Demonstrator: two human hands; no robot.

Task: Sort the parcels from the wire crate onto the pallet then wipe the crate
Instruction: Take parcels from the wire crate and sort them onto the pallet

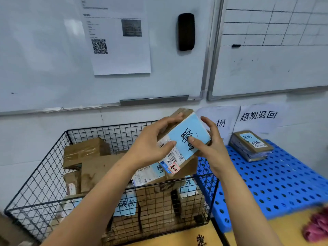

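Observation:
I hold a brown cardboard parcel (184, 129) with a light blue handwritten label above the right end of the black wire crate (53, 157). My left hand (152, 142) grips its left side, thumb on the barcode label. My right hand (207, 144) holds its right edge, thumb on the blue label. Several brown parcels (99, 160) lie inside the crate, some with blue labels. To the right lies the blue perforated pallet (275, 183), with a small stack of flat parcels (251, 145) at its far left corner.
Two whiteboards hang on the wall behind, with a black eraser (186, 31) and a printed sheet (117, 36). Paper signs (258, 115) are stuck on the wall above the pallet. A pink cloth (317, 226) lies at the lower right on a yellow surface (276, 228).

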